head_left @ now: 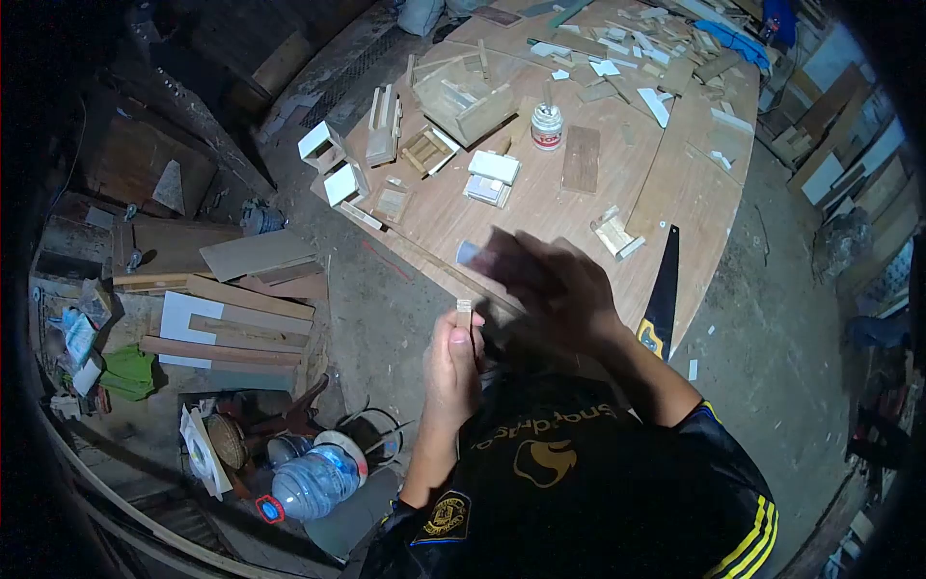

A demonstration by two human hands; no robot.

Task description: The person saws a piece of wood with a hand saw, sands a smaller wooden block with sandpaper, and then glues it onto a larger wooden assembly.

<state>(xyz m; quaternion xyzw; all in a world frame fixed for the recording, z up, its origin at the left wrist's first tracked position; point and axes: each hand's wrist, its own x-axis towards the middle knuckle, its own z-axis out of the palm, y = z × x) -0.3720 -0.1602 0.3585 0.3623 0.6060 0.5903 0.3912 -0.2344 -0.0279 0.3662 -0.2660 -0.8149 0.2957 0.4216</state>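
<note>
My left hand [451, 359] is closed round a small wooden piece [465, 311], held upright with its top end showing above the fingers, just off the table's near edge. To its upper right my right hand [559, 275] is smeared by motion, its fingers reaching toward the left. Close to those fingertips is a small pale bluish object [467, 253], also blurred; whether the hand grips it cannot be made out. A handsaw [664, 285] with a yellow and black handle lies to the right of my right hand.
On the wooden table [434, 207] stand a white jar [546, 127], a wooden box [468, 101], small wooden assemblies [615, 234] and a brown board [581, 159]. Offcuts [627, 48] cover its far side. A water bottle [313, 482] and planks [236, 323] are at the left.
</note>
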